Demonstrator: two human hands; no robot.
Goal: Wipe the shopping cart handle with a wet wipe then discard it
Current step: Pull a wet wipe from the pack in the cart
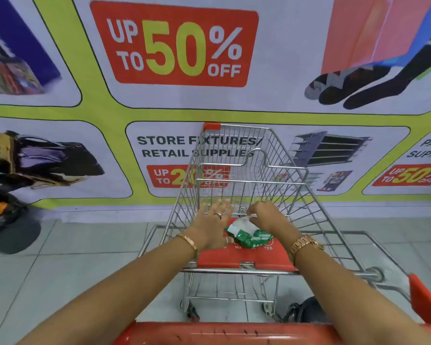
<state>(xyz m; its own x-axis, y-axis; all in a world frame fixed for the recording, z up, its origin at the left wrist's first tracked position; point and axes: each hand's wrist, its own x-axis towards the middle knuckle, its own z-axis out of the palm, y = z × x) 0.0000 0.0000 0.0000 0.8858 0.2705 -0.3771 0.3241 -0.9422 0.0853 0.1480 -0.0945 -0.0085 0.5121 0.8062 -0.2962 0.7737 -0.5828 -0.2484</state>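
Observation:
A green pack of wet wipes [253, 237] lies on the red child-seat flap [234, 258] of a wire shopping cart [279, 170]. My left hand [213, 224] rests beside the pack's left end, fingers spread, thumb against it. My right hand [265, 215] pinches the white wipe [241, 224] that sticks up from the pack's top. The red cart handle [224, 333] runs across the bottom of the view, below both forearms.
A large sale banner [174, 46] covers the wall right behind the cart. A dark bag with orange [8, 220] sits on the tiled floor at left. A black wheel [304, 311] shows under the cart at lower right.

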